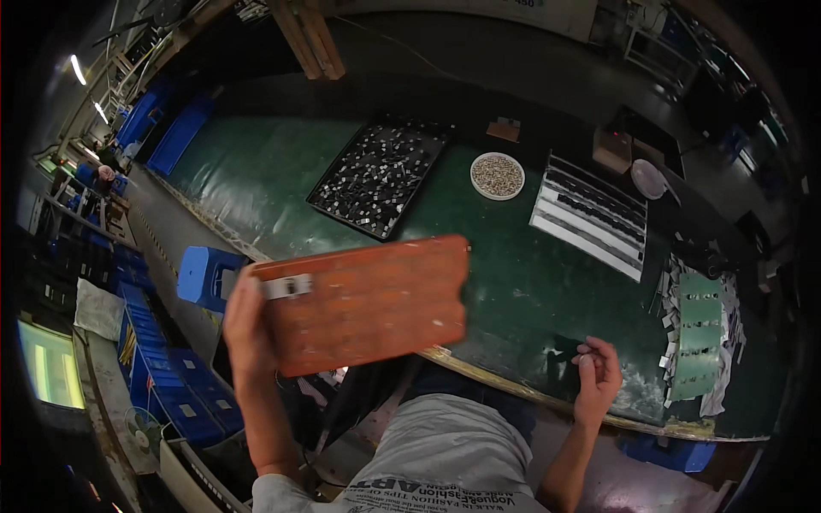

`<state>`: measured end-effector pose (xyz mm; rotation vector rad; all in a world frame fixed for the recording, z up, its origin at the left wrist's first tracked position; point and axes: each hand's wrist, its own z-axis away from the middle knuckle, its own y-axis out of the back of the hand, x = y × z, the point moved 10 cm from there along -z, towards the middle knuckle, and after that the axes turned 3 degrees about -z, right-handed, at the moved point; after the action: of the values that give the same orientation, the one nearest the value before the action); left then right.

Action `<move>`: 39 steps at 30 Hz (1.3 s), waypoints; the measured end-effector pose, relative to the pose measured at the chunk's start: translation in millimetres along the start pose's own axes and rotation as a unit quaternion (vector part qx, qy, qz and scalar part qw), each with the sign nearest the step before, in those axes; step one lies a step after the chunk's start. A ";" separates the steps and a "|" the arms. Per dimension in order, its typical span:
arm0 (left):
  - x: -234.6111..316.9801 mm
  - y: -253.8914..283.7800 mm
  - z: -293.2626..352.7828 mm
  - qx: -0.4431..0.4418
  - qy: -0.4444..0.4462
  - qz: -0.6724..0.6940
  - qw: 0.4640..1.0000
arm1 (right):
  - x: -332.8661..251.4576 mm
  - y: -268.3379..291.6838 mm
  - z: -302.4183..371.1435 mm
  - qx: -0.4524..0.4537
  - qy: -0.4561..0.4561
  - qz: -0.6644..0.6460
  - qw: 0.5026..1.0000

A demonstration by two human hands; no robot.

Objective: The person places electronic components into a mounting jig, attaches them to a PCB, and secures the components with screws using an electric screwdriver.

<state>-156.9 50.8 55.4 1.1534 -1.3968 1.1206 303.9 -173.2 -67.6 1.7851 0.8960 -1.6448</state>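
My left hand (248, 329) grips the left end of a flat orange-red tray (368, 303). The tray is lifted in front of me over the table's near edge, a little blurred, with faint rows of rectangular marks and notches along its right side. A white label with a dark mark sits at its upper left corner. My right hand (599, 376) hovers over the near edge of the green table, fingers loosely bent and thumb apart, with nothing visible in them. Beneath its fingertips a dark patch shows on the tabletop; I cannot tell whether it is a shadow.
Across the green table (505, 299) are a black tray (321, 201) of small black and silver parts, a round white dish (473, 181) of tiny pieces and a white panel with dark strips (590, 214). A pale green plate (699, 333) lies at right. A blue stool (201, 275) stands left.
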 end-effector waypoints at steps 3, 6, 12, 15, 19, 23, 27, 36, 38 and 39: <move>-107.9 -95.1 -22.7 -0.033 0.164 0.090 0.982 | -14.5 14.5 -0.2 0.027 0.040 0.050 0.998; -129.5 -199.2 -25.8 -0.127 0.237 0.111 0.957 | -30.5 20.0 -6.3 0.010 0.040 0.167 0.985; -61.5 -270.6 -29.8 -0.200 -0.224 -0.381 0.875 | -39.0 36.1 -5.2 0.028 0.058 0.279 0.958; -63.2 -295.1 -15.4 -0.277 -0.241 -0.401 0.839 | -34.8 40.1 -7.1 0.013 0.060 0.313 0.948; -79.5 -310.3 -11.0 -0.298 -0.247 -0.440 0.810 | -33.9 45.3 -4.8 0.037 0.018 0.314 0.949; -83.7 -308.4 -18.2 -0.303 -0.235 -0.436 0.814 | -30.5 54.1 -6.2 0.031 0.024 0.307 0.951; -77.3 -306.7 -25.3 -0.335 -0.216 -0.398 0.826 | -50.4 103.4 -9.3 0.104 0.076 0.423 0.897; -66.7 -278.4 -10.1 -0.313 -0.258 -0.388 0.828 | -69.2 285.8 -26.1 0.271 -0.088 0.679 0.677; -63.9 -248.7 -8.2 -0.273 -0.242 -0.388 0.846 | -65.8 294.1 -29.7 0.248 -0.092 0.683 0.681; -61.8 -228.7 -8.6 -0.250 -0.234 -0.388 0.856 | -68.9 295.2 -29.4 0.252 -0.096 0.682 0.680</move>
<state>75.4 36.1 10.8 1.4371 -1.2532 -0.1133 549.5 -343.5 -9.2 1.6894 -0.9974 -0.9230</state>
